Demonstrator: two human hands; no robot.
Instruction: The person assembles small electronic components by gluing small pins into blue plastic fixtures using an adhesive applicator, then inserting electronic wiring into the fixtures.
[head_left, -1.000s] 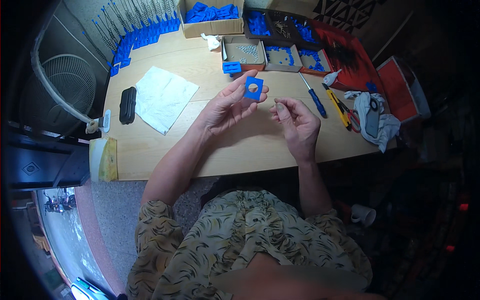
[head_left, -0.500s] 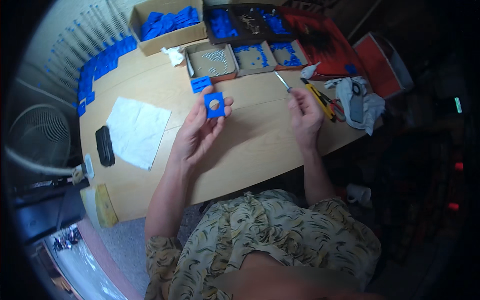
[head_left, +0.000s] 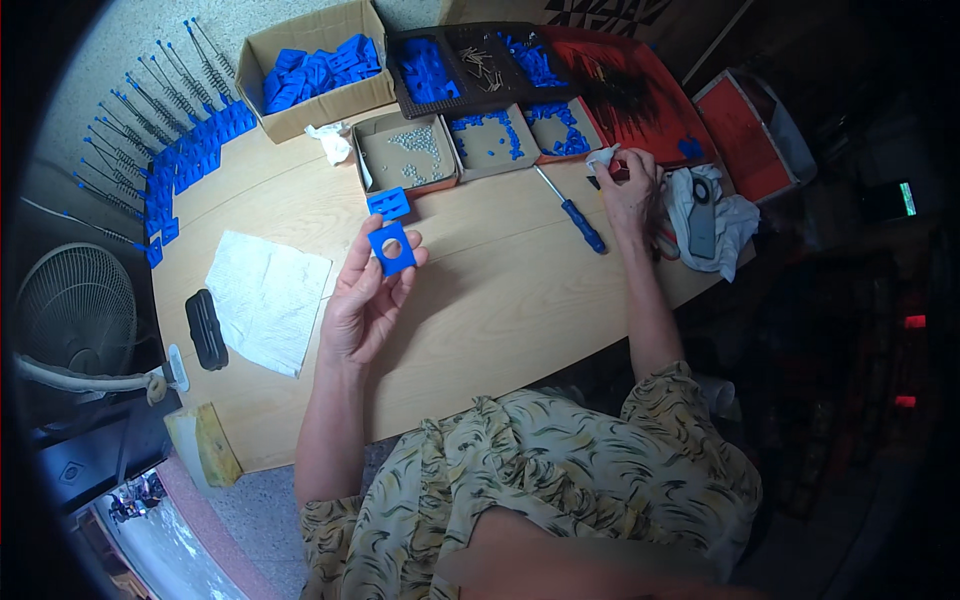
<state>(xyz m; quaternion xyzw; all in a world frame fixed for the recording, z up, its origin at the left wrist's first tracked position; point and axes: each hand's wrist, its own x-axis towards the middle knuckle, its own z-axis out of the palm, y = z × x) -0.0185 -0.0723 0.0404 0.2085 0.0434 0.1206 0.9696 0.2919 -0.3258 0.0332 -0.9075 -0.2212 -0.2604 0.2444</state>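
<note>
My left hand [head_left: 365,290] holds up a square blue plastic piece [head_left: 404,262] with a round hole, pinched between thumb and fingers. Just beyond its fingertips lies another blue plastic piece [head_left: 388,204] with slots. At the right, my right hand [head_left: 632,195] has its fingers curled at a small white bottle [head_left: 600,158] with a pointed tip; the hand partly hides it. To the left of that hand a screwdriver [head_left: 583,226] with a blue handle lies on the table [head_left: 480,300].
Along the back stand cardboard trays of silver parts [head_left: 365,165] and blue parts [head_left: 487,165], a carton of blue pieces [head_left: 320,115], and a red tray [head_left: 655,110]. Spring-topped blue pieces [head_left: 195,150] line the left edge. A white cloth [head_left: 268,300], black case [head_left: 207,330] and phone [head_left: 703,235] lie about.
My right hand has let go of the screwdriver, leaving it on the table, and moved right and away to the white bottle. My left hand still holds the blue piece. The view has shifted slightly.
</note>
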